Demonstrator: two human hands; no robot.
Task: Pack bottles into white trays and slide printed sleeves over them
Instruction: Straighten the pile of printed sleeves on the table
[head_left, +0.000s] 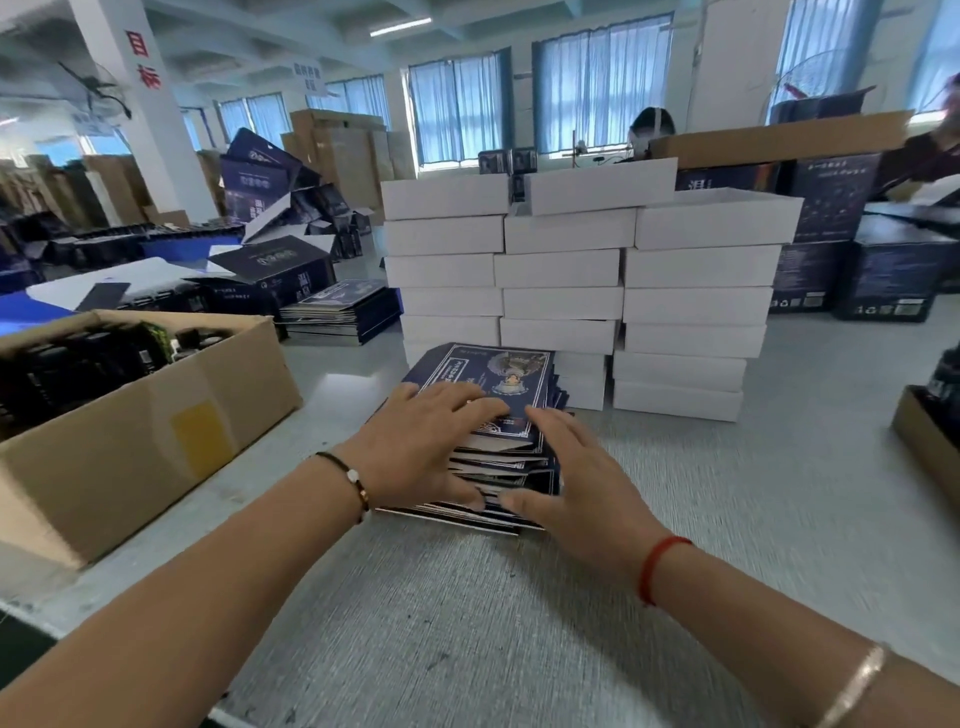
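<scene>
A pile of flat dark-blue printed sleeves (498, 374) lies on the grey table in front of me. My left hand (426, 441) rests on top of the pile with fingers spread, its thumb down against the pile's near edge. My right hand (576, 473) lies on the pile's right near corner, fingers straight, thumb against the near edge. Behind the pile rises a wall of stacked white trays (571, 270). Dark bottles (104, 353) fill a cardboard box (156, 431) on my left.
A second stack of printed sleeves (337, 314) lies behind the bottle box. Another cardboard box (930, 447) with dark bottles sits at the right edge. Dark-blue cartons (852, 244) stand behind the trays. A person sits beyond the trays.
</scene>
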